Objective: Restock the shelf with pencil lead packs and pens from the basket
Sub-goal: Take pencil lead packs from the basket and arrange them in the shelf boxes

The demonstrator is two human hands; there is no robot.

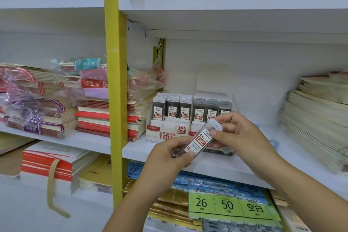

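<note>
I hold one pencil lead pack (200, 140), a clear tube with a white cap and a red and white 0.5 label, tilted in front of the shelf. My left hand (167, 158) grips its lower end and my right hand (243, 133) pinches its capped upper end. Behind it on the white shelf (139, 149) stand two display boxes: the 0.5 HB box (167, 132) with rows of upright packs, and a second box of 0.7 packs (211, 108), partly hidden by my hands. No basket or pens are in view.
A yellow upright post (115, 88) divides the shelving. Stacks of notebooks (98, 117) lie to the left, pale stacks (316, 120) to the right. Loose-leaf paper packs (226, 207) fill the shelf below. A shelf board (226, 3) hangs overhead.
</note>
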